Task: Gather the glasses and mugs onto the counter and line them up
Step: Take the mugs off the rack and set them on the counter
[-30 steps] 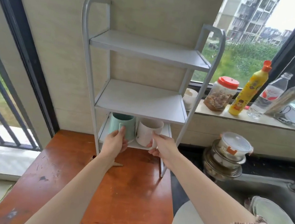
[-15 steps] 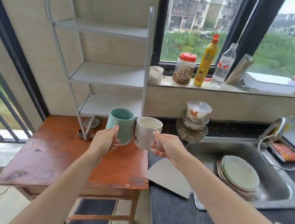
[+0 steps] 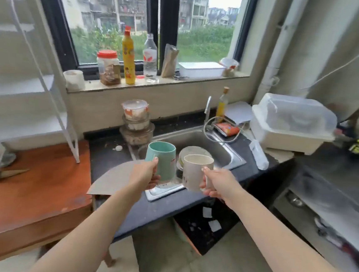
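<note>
Two mugs held up side by side above the sink edge.

Left hand (image 3: pixel 147 174) closed around the handle of a green mug (image 3: pixel 161 159), thumb up against its wall; right hand (image 3: pixel 217 185) closed the same way on the handle of a white mug (image 3: pixel 195 172). Both mugs upright, open mouths up, in the air over the near edge of the steel sink (image 3: pixel 217 143) and the dark counter (image 3: pixel 107 157), just beside each other, touching or not impossible to tell. Green one matte teal, slightly wider at the foot, with a small red mark low on its side. White one cream, straight-walled, faintly stained, with small dark marks low on its side. Plates (image 3: pixel 194 151) in the sink behind them; wooden table (image 3: pixel 28 192) and white shelf rack (image 3: pixel 26 92) off to the left.
</note>
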`<action>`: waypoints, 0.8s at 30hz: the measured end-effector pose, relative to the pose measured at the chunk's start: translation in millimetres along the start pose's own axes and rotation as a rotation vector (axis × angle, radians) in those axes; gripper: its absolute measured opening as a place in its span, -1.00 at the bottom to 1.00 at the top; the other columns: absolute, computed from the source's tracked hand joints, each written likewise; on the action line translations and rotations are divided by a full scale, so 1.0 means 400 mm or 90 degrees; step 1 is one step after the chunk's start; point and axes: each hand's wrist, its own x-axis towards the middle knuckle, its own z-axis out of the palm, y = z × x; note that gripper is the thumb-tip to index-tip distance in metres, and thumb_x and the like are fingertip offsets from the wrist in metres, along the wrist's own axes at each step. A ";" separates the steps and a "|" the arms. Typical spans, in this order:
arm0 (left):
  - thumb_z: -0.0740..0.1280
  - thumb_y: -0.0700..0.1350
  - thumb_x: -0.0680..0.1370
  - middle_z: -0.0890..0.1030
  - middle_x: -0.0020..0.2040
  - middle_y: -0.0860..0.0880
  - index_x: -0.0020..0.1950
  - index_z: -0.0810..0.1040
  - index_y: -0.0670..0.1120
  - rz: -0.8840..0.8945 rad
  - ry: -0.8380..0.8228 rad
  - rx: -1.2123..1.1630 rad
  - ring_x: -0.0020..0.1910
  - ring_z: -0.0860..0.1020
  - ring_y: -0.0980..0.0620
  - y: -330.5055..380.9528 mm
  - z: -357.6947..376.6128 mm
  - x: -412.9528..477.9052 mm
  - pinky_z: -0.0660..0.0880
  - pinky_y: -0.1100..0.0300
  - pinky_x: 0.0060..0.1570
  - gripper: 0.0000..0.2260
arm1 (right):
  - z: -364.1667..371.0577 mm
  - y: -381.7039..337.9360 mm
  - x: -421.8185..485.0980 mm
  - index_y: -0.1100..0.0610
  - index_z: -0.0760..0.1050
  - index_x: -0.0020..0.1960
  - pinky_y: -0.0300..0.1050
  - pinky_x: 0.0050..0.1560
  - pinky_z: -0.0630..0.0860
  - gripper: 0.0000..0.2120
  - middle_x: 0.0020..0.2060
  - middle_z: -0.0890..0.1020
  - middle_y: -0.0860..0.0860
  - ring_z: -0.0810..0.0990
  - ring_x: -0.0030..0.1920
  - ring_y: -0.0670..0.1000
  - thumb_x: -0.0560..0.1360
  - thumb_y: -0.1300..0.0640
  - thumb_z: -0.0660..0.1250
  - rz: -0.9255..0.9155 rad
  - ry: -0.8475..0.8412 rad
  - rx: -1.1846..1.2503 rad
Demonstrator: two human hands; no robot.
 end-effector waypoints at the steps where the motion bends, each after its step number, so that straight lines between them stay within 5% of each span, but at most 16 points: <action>1: 0.23 0.14 0.55 0.57 -0.29 -0.12 -0.19 0.45 -0.11 0.005 -0.026 0.011 -0.38 0.51 0.01 0.003 0.062 -0.005 0.42 0.21 -0.40 -0.67 | -0.056 0.018 -0.015 0.22 0.48 -0.27 -0.32 -0.61 0.39 -0.67 -0.40 0.57 0.12 0.48 -0.56 -0.03 0.57 0.03 0.27 0.013 0.026 0.019; 14: 0.32 0.15 0.46 0.36 -0.52 -0.02 -0.32 0.37 -0.08 -0.025 -0.401 0.140 -0.58 0.28 0.06 -0.018 0.880 -0.101 0.26 0.33 -0.59 -0.65 | -0.727 0.282 -0.139 0.24 0.48 -0.20 -0.29 -0.60 0.32 -0.74 -0.35 0.56 0.16 0.45 -0.54 0.01 0.57 0.09 0.26 0.137 0.364 0.187; 24: 0.22 0.20 0.51 0.58 -0.31 -0.14 -0.20 0.52 -0.10 -0.066 -0.554 0.284 -0.36 0.54 -0.04 -0.085 1.515 -0.200 0.53 0.14 -0.21 -0.63 | -1.226 0.467 -0.153 0.25 0.50 -0.16 -0.27 -0.54 0.34 -0.71 -0.37 0.60 0.13 0.47 -0.54 0.01 0.57 0.04 0.25 0.254 0.536 0.233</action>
